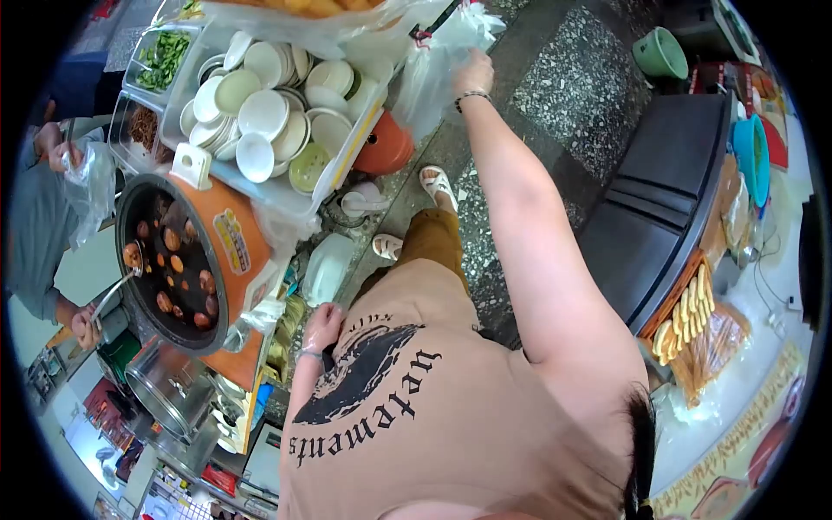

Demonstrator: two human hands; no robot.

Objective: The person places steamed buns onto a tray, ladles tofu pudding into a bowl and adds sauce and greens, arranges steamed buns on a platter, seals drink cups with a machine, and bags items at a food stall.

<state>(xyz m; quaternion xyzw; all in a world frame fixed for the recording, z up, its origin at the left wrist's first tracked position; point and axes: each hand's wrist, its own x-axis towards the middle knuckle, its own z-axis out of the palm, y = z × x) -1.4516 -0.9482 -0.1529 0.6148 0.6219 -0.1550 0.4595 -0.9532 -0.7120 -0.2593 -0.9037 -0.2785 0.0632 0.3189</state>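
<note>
My right hand (475, 74) reaches out at the top, its fingers closed on a clear plastic bag (433, 78). The bag belongs to a bunch hanging beside the dish tub. Close to my body, my left hand (323, 326) is held with curled fingers; whether something is in them I cannot make out. A translucent plastic container (328, 267) lies just beyond it. Left of that hand stands an orange pot (234, 251) with dark broth and several brown eggs.
A clear tub (321, 195) holds many small white and green dishes. Beside it sit containers of chopped greens (163, 62) and brown strips (143, 126). A co-worker's hand (85, 327) holds a ladle (117, 295) with an egg. Right are a dark cabinet (650, 165) and green bucket (660, 55).
</note>
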